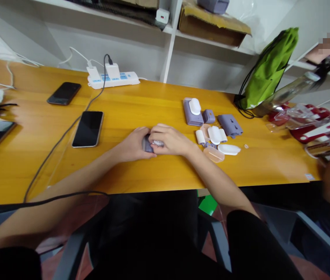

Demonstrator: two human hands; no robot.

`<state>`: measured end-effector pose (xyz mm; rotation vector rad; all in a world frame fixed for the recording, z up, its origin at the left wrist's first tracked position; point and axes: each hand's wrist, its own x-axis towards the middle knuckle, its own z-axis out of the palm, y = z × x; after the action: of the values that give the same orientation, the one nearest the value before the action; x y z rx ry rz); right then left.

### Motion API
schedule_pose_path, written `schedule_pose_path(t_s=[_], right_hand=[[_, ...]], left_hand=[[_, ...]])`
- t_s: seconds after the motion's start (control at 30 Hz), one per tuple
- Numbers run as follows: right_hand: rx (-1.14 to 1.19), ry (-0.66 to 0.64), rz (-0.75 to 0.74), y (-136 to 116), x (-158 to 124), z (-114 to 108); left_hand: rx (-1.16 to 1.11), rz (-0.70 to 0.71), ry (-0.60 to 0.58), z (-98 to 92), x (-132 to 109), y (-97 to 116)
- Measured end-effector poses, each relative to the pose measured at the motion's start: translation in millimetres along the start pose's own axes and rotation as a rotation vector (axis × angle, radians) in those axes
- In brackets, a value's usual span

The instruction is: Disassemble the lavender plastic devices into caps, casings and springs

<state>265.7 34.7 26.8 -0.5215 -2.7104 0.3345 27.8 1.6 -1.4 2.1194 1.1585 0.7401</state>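
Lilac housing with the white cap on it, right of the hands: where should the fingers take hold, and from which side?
Probably pinch the bare near end of the lilac housing, fingers across its long sides, coming down from the left. It lies flat on the wooden table, the white cap sits on its far part, and a small lilac block crowds its right.

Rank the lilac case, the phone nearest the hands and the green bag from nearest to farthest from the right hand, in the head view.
From the right hand:
1. lilac case: just ahead, to the right
2. phone: on the left
3. green bag: far right, at the table's back edge
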Motion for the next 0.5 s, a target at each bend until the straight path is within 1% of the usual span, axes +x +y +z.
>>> schedule_pose_path(t_s=[0.13,0.27,0.33,0.4,0.5], right_hand=[[0.033,-0.015,0.039,-6.5,-3.3,-10.4],[0.012,-0.083,0.174,-14.7,-14.7,-26.7],[-0.016,-0.108,0.23,-16.5,-19.4,-30.6],[-0.016,-0.109,0.234,-16.0,-21.3,-30.4],[0.024,-0.091,0.192,-11.8,-20.4,-25.9]], left_hand=[[-0.007,0.017,-0.038,-1.3,0.1,-4.8],[0.035,0.034,-0.049,-2.7,-0.5,-11.9],[0.058,0.042,-0.055,-3.3,-1.6,-13.7],[0.075,0.055,-0.063,-3.8,-2.7,-14.0],[0.088,0.064,-0.06,-4.8,-3.5,-12.3]])
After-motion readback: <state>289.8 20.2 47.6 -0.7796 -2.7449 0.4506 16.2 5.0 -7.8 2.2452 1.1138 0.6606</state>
